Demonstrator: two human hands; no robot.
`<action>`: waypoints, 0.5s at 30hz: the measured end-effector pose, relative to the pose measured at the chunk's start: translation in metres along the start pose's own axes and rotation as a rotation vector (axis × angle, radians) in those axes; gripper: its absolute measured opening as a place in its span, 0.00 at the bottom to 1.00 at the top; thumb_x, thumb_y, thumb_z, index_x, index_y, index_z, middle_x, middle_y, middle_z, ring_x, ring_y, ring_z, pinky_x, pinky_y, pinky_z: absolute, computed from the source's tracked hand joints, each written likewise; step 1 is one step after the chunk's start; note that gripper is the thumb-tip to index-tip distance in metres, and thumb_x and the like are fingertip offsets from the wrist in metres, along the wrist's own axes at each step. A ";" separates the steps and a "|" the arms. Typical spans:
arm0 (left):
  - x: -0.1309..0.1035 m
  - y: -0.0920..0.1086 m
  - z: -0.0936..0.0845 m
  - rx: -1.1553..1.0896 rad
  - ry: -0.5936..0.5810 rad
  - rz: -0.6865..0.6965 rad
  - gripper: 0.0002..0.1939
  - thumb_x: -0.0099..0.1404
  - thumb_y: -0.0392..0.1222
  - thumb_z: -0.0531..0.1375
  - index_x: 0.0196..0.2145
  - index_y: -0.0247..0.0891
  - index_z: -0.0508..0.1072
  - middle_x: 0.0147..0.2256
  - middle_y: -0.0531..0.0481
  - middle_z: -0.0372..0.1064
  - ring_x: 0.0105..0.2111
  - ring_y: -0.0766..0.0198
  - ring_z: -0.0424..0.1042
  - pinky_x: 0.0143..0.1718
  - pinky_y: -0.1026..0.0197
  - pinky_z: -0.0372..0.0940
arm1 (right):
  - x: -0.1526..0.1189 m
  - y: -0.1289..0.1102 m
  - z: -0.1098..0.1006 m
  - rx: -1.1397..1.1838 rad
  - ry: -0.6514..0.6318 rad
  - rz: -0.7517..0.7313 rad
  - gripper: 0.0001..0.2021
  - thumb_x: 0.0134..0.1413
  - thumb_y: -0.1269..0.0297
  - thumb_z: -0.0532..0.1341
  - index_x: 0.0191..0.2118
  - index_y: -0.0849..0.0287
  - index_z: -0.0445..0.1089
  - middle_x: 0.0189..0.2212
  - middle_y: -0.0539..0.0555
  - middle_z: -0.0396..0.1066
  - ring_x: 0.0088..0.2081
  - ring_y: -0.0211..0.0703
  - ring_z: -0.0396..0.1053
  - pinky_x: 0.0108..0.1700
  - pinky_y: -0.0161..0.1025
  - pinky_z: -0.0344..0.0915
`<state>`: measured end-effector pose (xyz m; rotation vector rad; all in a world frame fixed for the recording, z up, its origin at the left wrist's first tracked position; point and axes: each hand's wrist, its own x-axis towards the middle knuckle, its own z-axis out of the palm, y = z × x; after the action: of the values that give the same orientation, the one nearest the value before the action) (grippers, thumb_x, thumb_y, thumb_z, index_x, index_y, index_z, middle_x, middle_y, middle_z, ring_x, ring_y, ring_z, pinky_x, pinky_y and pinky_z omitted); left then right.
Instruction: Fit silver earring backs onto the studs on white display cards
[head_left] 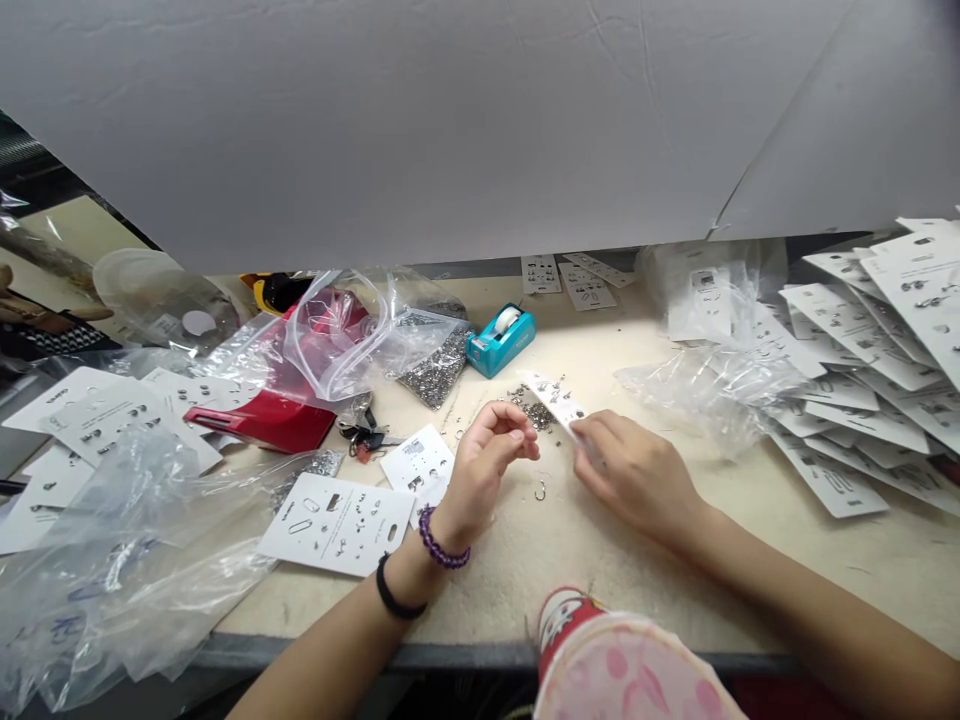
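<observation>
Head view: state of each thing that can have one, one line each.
Left hand: fingers curled, any hold unclear
Right hand: holding the white card
White card: tilted
Metal pieces: loose heap on tabletop
Tape dispenser: upright, roll loaded
Clear bag: part-filled with metal bits
Right-side cards: overlapping pile

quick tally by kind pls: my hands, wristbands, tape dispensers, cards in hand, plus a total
Hands (left hand, right hand): 2
Wristbands (purple bracelet, black band): 2
Tape dispenser: 1
Held white card: 1
Total: 6
</observation>
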<state>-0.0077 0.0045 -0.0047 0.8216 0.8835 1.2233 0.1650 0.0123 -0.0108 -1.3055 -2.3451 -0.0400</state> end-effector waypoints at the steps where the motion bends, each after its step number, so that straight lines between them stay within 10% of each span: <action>1: 0.000 -0.001 0.000 0.054 0.005 0.010 0.03 0.55 0.35 0.55 0.31 0.36 0.64 0.27 0.54 0.63 0.26 0.70 0.64 0.32 0.64 0.62 | 0.001 0.004 -0.003 0.079 0.057 0.030 0.09 0.53 0.70 0.52 0.37 0.63 0.69 0.31 0.56 0.70 0.30 0.41 0.67 0.32 0.37 0.62; 8: 0.002 -0.004 -0.001 0.291 -0.012 -0.079 0.19 0.59 0.42 0.56 0.48 0.39 0.59 0.51 0.43 0.58 0.46 0.61 0.62 0.42 0.58 0.63 | 0.008 0.015 -0.015 1.064 0.071 0.603 0.10 0.51 0.60 0.59 0.39 0.58 0.68 0.35 0.54 0.71 0.30 0.39 0.70 0.28 0.37 0.70; 12: 0.000 -0.005 -0.001 0.292 -0.211 -0.121 0.20 0.62 0.47 0.53 0.49 0.36 0.60 0.48 0.40 0.63 0.44 0.56 0.65 0.40 0.56 0.64 | 0.009 0.011 -0.012 1.325 -0.064 0.576 0.12 0.48 0.59 0.61 0.39 0.58 0.68 0.35 0.53 0.71 0.33 0.40 0.71 0.35 0.40 0.72; 15: 0.000 -0.008 -0.001 0.349 -0.147 -0.098 0.20 0.61 0.49 0.54 0.47 0.34 0.61 0.45 0.40 0.65 0.38 0.57 0.68 0.33 0.58 0.67 | 0.009 0.019 -0.017 1.126 -0.142 0.493 0.14 0.52 0.56 0.57 0.40 0.60 0.69 0.36 0.55 0.71 0.32 0.40 0.71 0.31 0.40 0.71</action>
<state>-0.0054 0.0029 -0.0118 1.1184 1.0196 0.9220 0.1826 0.0264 0.0044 -1.1831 -1.5473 1.3298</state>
